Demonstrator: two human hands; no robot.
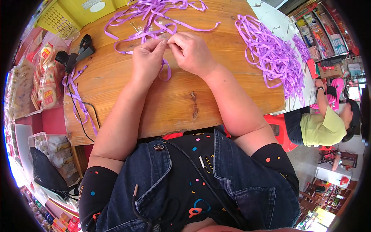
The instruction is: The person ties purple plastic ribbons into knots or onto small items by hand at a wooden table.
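Over the wooden table (pixel 181 92), my left hand (pixel 148 60) and my right hand (pixel 192 53) meet fingertip to fingertip, each closed in a pinch. A purple ribbon (pixel 167 71) comes out from under my left fingers and curves down onto the wood. What lies right between the fingertips is too small and covered to make out. Just beyond the hands, a loose tangle of purple ribbons (pixel 148 9) spreads over the far part of the table, with some strands running close to my fingers.
A large heap of purple ribbons (pixel 272 58) covers the right side. At left lie a black device with a cord (pixel 69 62) and more ribbon (pixel 79 98). A yellow plastic crate (pixel 73 17) stands far left, bagged snacks (pixel 48 81) below it. Another person (pixel 322 125) is at right.
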